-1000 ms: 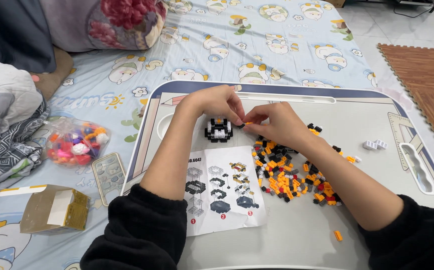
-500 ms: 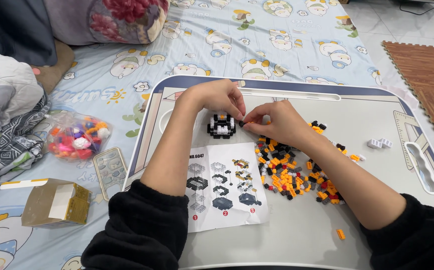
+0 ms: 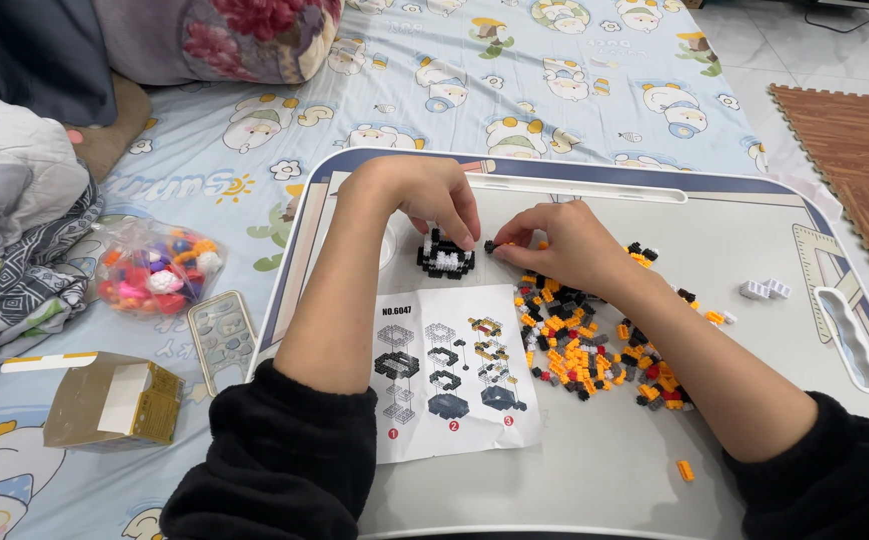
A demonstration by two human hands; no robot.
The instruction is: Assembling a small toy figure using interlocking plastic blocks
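Observation:
A small black and white brick model [image 3: 444, 259] stands on the grey lap tray [image 3: 734, 230]. My left hand [image 3: 424, 195] rests its fingertips on top of the model. My right hand [image 3: 559, 240] pinches a tiny black brick [image 3: 490, 246] just right of the model. Under and beside my right forearm lies a heap of loose orange, black, grey and red bricks [image 3: 579, 345]. A white instruction sheet [image 3: 449, 365] with three numbered pictures lies in front of the model.
Two white bricks [image 3: 764, 290] lie at the tray's right, one orange brick [image 3: 684, 470] near its front. Left of the tray on the patterned sheet are a clear bag of coloured pieces [image 3: 154, 270], a remote control [image 3: 220, 338] and an open cardboard box [image 3: 104, 400].
My hands and the model hold nearly the same pose; my right hand's pinch sits a little closer to the model. The view has shifted slightly.

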